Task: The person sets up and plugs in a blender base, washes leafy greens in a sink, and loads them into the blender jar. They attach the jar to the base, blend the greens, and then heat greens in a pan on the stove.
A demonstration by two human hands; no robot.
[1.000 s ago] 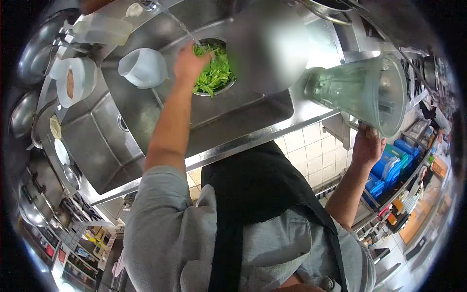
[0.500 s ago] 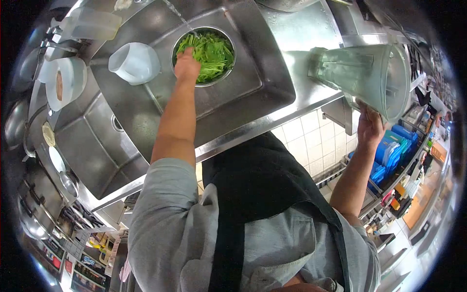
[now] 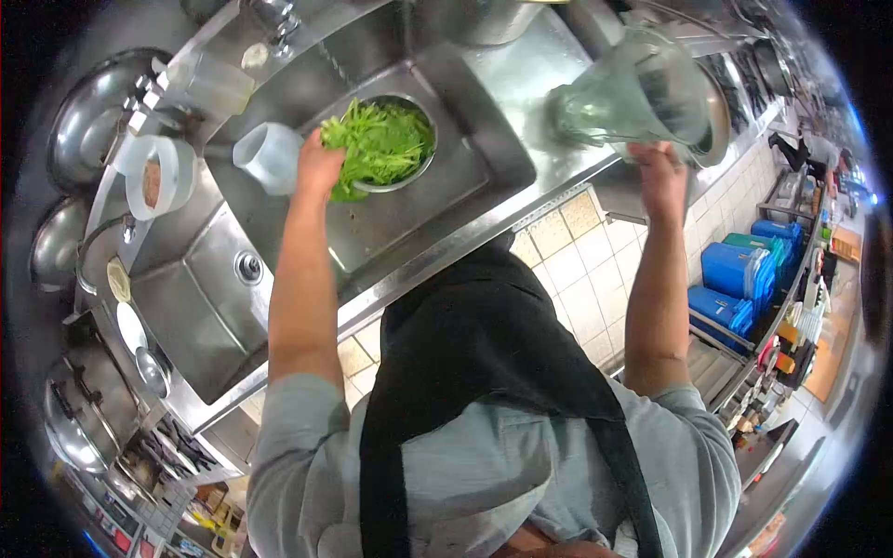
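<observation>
Currently clutching leafy greens [image 3: 386,149] heaped in a round metal bowl [image 3: 432,160] in the sink [image 3: 470,153], closing the left hand [image 3: 319,167] around a bunch over the bowl's left side, near a white plastic jug [image 3: 265,160]. Also gripping a clear pitcher [image 3: 619,98] by its handle with the curled right hand [image 3: 660,172], holding it sideways over the steel counter [image 3: 507,84].

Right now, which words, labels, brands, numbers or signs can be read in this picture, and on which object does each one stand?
No text can be read.
Clear jug in the right hand, white container in the sink: no lettering visible.
Blue bins and small shelf items at right: any marks are too small or blurred to read.
</observation>
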